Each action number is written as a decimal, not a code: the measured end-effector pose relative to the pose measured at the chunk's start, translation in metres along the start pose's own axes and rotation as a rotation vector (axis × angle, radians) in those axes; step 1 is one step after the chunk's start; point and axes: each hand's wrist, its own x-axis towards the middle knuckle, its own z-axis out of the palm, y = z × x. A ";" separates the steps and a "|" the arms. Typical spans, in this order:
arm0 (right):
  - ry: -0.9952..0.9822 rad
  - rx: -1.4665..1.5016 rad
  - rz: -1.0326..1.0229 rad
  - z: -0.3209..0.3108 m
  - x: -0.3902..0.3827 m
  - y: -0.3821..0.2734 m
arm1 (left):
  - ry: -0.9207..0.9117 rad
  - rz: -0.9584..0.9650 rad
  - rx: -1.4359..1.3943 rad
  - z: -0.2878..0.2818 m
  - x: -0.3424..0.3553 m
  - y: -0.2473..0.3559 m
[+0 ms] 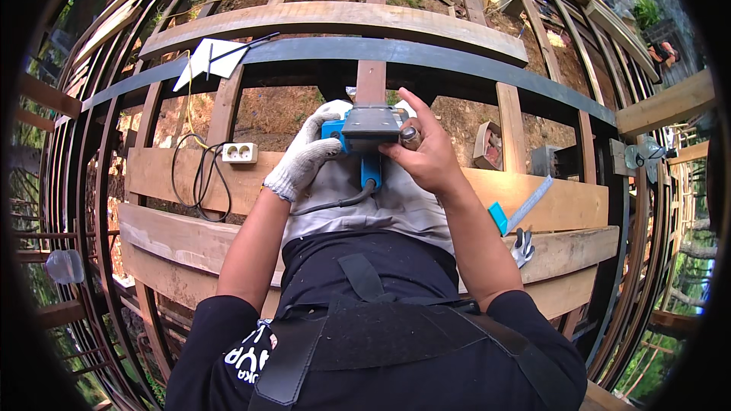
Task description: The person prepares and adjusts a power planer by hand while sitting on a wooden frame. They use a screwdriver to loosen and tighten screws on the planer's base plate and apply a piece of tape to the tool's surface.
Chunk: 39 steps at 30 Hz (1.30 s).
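A blue electric planer [371,171] with a dark, flat metal plate [371,119] is held above my lap. Its cord [343,203] runs from the blue handle toward my left. My left hand [307,158], in a white knit glove, grips the planer's blue left side. On the right side, my bare right hand [430,148] has its thumb and fingers closed around a short round knob [410,137], while the index finger points up and away. The planer's far underside and some of my fingertips are hidden.
Wooden planks [560,202] and a dark metal beam [457,65] cross over open gaps to the ground. Nearby lie a white socket block [240,153], a black cord [199,183], a turquoise-handled square [499,218], a glove [522,248], white sheets [221,61] and a small box [487,144].
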 end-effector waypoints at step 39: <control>0.009 0.065 -0.002 0.003 0.004 0.002 | -0.021 0.033 0.045 0.001 0.000 0.002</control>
